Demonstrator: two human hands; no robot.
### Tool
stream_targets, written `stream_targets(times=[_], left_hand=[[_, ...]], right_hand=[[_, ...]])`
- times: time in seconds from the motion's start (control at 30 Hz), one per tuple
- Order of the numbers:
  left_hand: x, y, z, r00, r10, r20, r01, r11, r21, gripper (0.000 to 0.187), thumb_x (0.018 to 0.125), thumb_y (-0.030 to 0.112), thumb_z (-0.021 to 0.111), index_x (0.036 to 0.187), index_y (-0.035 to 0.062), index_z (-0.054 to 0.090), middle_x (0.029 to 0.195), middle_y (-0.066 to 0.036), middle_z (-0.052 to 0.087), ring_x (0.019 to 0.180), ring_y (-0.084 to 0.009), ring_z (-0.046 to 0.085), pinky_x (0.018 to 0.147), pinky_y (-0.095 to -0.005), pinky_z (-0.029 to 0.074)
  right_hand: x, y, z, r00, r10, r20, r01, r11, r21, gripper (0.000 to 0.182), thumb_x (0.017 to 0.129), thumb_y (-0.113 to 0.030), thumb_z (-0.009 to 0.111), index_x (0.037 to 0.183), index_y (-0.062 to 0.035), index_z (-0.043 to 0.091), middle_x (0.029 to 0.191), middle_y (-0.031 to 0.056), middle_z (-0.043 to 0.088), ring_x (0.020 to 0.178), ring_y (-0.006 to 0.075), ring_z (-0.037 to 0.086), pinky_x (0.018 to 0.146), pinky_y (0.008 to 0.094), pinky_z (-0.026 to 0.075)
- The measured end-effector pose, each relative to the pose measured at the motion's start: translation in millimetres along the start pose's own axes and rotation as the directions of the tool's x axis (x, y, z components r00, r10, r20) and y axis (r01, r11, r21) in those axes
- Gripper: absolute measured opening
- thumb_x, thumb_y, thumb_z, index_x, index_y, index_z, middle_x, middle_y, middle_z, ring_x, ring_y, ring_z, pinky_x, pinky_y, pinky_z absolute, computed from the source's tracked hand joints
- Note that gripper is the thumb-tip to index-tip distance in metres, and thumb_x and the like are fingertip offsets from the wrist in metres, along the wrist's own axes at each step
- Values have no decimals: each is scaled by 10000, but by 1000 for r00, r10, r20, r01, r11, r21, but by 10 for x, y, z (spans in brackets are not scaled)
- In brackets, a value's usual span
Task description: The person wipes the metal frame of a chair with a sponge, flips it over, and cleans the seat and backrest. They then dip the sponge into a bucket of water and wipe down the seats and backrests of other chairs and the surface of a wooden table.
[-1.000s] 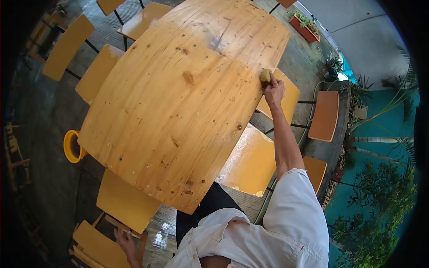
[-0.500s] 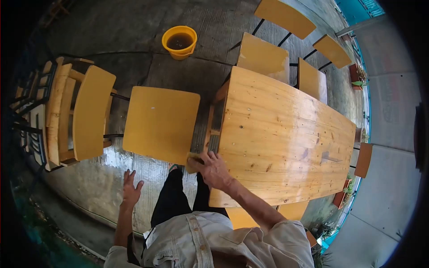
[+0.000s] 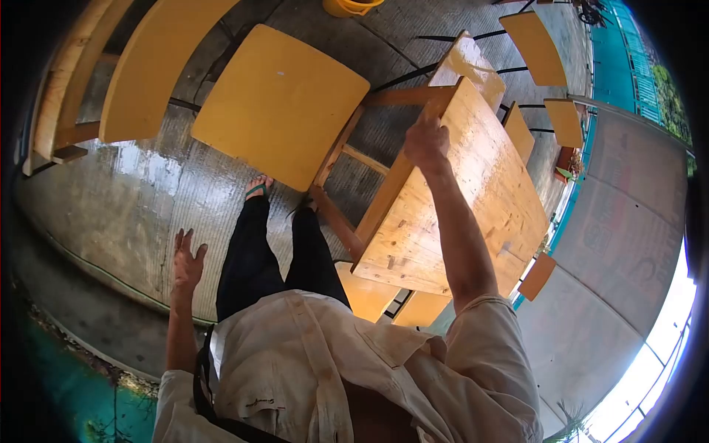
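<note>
The wooden table (image 3: pixel 473 184) stands to my right, its top wet and shiny. My right hand (image 3: pixel 427 142) is closed at the table's near end edge, close to the far corner. A sponge (image 3: pixel 434 111) shows only as a small brownish patch just beyond my fingers; the hand hides most of it. My left hand (image 3: pixel 189 260) hangs in the air over the floor, fingers apart, holding nothing. Ahead of my legs is a chair with a flat yellow seat (image 3: pixel 284 103), beside the table's end frame.
A yellow bucket (image 3: pixel 351 6) is partly cut off at the top. More chairs stand along the table's far side, including one with a yellow backrest (image 3: pixel 533 48), and others by its near side. The concrete floor (image 3: pixel 140 199) is wet. A grey sheet wall (image 3: pixel 605 244) rises at right.
My right hand has moved from the chair seat's near corner up and right to the table's end edge. The view has shifted, with the bucket now at the top edge. My left hand stays open.
</note>
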State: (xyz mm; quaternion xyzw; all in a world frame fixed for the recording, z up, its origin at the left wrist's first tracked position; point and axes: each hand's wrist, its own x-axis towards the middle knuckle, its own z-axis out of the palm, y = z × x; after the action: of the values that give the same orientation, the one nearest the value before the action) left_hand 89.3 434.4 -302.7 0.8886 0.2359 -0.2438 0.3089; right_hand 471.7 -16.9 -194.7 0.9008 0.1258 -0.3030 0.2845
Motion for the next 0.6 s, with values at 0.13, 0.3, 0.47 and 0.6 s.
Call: stream_targets(times=[0.13,0.3,0.47,0.6], left_hand=[[191,-140,-62,999,23,-30,-23,999,-24,565,929,210,697,1419,27,483,1508,-298,396,1421,-463,345,1148,-506,350],[526,135,-152,992,107,-63,-109,994,-26,571,931,211,697,1422,21,477,1498,-293,413,1412,-461,361,1157,-495,344],[835,633,62,959,249,-137,-266,956,-126,574,930,212,700,1428,37,473,1504,-267,420,1422,-446,356,1141,-487,367],[731,767,189,954,263,-142,-288,935,-207,580,922,182,707,1434,53,468,1501,-270,418,1426,-447,350,1125,-484,385]], right_hand=[[-1657,-1162,626,974,-219,65,200,954,222,227,852,-202,642,996,-106,788,1229,86,570,1174,281,512,929,412,451],[-2411,-1625,1169,790,-572,221,501,810,304,209,801,-195,674,950,-109,792,1108,114,685,1089,295,614,890,420,507],[-1523,-963,138,726,-605,326,459,781,424,446,797,-121,674,1230,-229,694,1106,133,662,1040,352,663,876,450,522],[-7,-359,-240,900,-222,-375,273,958,88,480,760,-45,706,1217,-129,584,1160,126,596,1155,356,586,932,550,451]])
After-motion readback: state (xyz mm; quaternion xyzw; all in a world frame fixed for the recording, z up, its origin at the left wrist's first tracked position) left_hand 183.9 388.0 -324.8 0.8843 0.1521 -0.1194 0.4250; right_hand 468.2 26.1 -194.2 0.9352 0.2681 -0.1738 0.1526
